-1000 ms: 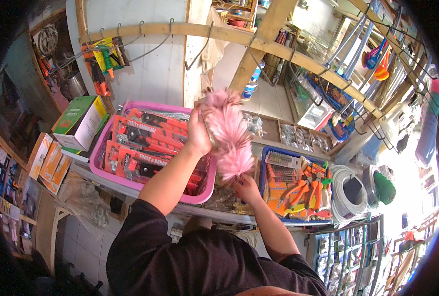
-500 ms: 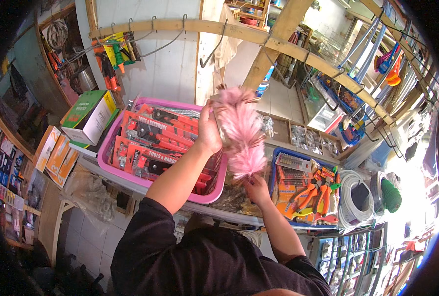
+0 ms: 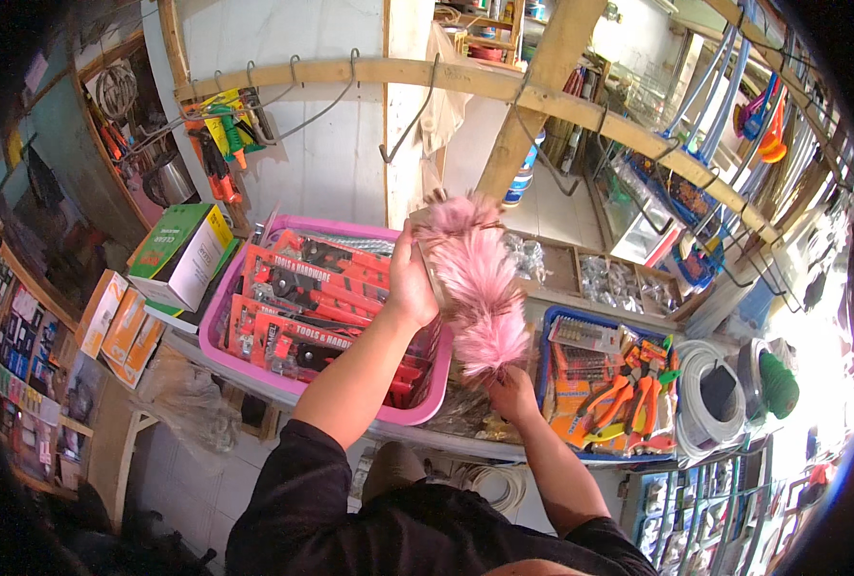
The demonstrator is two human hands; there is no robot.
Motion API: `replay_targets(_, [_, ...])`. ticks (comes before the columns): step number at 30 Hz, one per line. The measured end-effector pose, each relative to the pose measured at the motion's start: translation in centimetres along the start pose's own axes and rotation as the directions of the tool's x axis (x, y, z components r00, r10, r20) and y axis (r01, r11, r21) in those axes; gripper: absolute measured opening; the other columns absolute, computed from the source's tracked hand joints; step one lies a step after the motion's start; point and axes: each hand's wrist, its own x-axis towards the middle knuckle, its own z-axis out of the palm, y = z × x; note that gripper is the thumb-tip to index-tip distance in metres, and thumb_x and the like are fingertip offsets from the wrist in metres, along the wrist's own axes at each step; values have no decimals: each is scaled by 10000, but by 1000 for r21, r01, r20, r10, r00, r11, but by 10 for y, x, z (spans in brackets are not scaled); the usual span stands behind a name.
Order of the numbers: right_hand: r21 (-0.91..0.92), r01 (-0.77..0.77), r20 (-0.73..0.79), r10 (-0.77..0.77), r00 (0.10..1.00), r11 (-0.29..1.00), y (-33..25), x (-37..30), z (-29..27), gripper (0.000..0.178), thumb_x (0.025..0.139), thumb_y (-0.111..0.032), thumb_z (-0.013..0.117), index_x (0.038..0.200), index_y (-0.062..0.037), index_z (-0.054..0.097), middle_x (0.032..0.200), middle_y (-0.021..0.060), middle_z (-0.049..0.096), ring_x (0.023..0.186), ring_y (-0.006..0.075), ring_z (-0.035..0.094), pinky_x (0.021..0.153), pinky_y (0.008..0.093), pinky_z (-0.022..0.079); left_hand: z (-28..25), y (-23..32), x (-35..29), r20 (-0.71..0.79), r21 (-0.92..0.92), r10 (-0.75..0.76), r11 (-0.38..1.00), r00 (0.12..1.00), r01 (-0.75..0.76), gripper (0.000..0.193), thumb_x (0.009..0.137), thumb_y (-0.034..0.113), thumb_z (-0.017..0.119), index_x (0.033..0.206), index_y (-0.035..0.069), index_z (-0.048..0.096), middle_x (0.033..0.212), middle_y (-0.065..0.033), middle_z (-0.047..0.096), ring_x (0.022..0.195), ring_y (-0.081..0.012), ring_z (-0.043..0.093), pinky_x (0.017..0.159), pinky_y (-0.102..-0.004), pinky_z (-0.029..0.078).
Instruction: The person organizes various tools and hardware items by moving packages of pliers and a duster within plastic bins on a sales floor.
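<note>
A fluffy pink duster [image 3: 475, 278] hangs upright in front of me, above a counter of hardware goods. My left hand [image 3: 410, 280] grips its upper part from the left side. My right hand [image 3: 511, 392] holds its lower end from below. Under the duster sits a pink plastic basket [image 3: 254, 370] packed with red and black carded tools.
A blue basket [image 3: 547, 336] of orange-handled pliers stands to the right, with white cable coils [image 3: 705, 398] beyond it. Green and orange boxes [image 3: 177, 254] lie left. A wooden beam [image 3: 465, 82] with metal hooks runs overhead; trays of small parts [image 3: 609, 278] sit behind.
The view has shifted slightly; both hands keep hold of the duster, which now sits a little further right and higher over the baskets.
</note>
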Motion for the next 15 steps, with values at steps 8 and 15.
replay_targets(8, [-104, 212, -9, -214, 977, 972, 11, 0, 2, 297, 788, -273, 613, 752, 20, 580, 699, 221, 584, 671, 367, 587, 598, 411, 452, -15, -5, 4, 43, 118, 32, 992, 999, -37, 545, 900, 435, 365, 1256, 27, 424, 1268, -135, 474, 1155, -255, 471, 1009, -394, 353])
replay_targets(15, [57, -59, -2, 59, 998, 997, -25, -6, -9, 177, 768, -157, 606, 743, 16, 577, 644, 199, 565, 604, 320, 576, 574, 398, 448, -6, -11, 3, -76, 90, 58, 995, 995, -51, 563, 916, 452, 333, 1280, 26, 380, 1246, -126, 473, 1137, -258, 472, 984, -379, 373])
